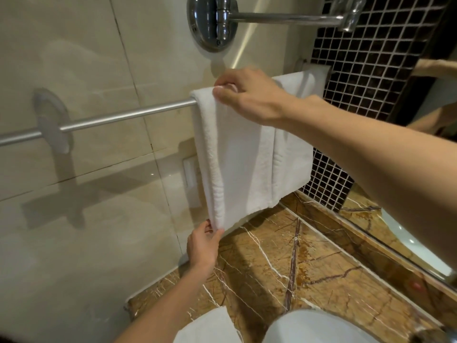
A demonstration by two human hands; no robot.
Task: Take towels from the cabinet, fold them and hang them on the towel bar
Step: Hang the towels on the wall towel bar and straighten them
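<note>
White folded terry towel hangs draped over the brushed-metal towel bar on the beige tiled wall, towards the bar's right end. Right hand rests on the top fold at the bar, thumb and fingers pinching the cloth. Left hand pinches the lower left corner. Brown veined marble counter lies below, bearing a second white towel beside a white basin.

The white towel is showing soft, nubby cloth; the towel bar is looking like matt brushed metal. At upper centre the chrome fitting is gleaming mirror-bright, and the cream wall tiles and veined brown stone desk are shining glossy.
</note>
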